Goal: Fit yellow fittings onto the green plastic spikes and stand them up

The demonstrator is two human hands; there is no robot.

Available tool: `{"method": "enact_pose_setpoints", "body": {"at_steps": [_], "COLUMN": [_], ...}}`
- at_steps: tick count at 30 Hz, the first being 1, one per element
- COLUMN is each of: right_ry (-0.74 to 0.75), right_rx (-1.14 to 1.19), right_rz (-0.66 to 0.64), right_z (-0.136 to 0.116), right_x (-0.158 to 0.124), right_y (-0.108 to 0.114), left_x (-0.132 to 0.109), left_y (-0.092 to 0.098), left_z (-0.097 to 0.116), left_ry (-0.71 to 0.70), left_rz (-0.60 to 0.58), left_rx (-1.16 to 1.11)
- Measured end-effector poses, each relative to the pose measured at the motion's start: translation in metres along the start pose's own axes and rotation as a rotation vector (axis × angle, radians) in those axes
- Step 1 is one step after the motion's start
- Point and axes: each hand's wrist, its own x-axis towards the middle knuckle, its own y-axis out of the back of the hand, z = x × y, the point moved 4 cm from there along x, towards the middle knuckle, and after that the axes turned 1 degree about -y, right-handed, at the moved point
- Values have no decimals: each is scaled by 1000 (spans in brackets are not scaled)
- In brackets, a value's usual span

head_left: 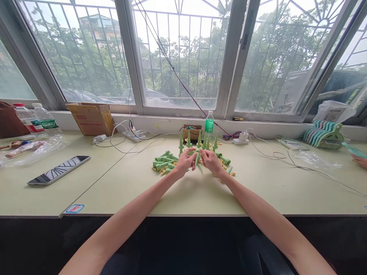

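Note:
My left hand (185, 162) and my right hand (211, 160) meet over the middle of the pale green table (183, 191). Together they pinch a green cone-shaped plastic piece (197, 159) between the fingertips. A heap of the same green cone pieces (164, 161) lies just left of my left hand, mixed with small yellow parts (158, 169). Several green cones stand upright in a row (198, 142) right behind my hands. More green and yellow pieces (226, 162) lie to the right of my right hand.
A tablet (59, 170) lies at the left. A cardboard box (92, 117), a power strip (134, 135) with cables, and a green bottle (209, 122) line the window ledge. Water bottles (46, 121) stand far left; striped items (323, 133) and another person's hand (359, 160) are far right.

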Motion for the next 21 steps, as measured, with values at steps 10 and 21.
{"method": "enact_pose_setpoints", "body": {"at_steps": [10, 21], "right_ry": [47, 105], "right_rx": [-165, -188], "right_rz": [-16, -40], "right_z": [-8, -13], "right_x": [-3, -4], "right_y": [1, 1], "left_x": [-4, -1], "left_y": [-3, 0], "left_z": [3, -5], "left_ry": [118, 176], "left_rz": [-57, -158], "left_rx": [-65, -157]}}
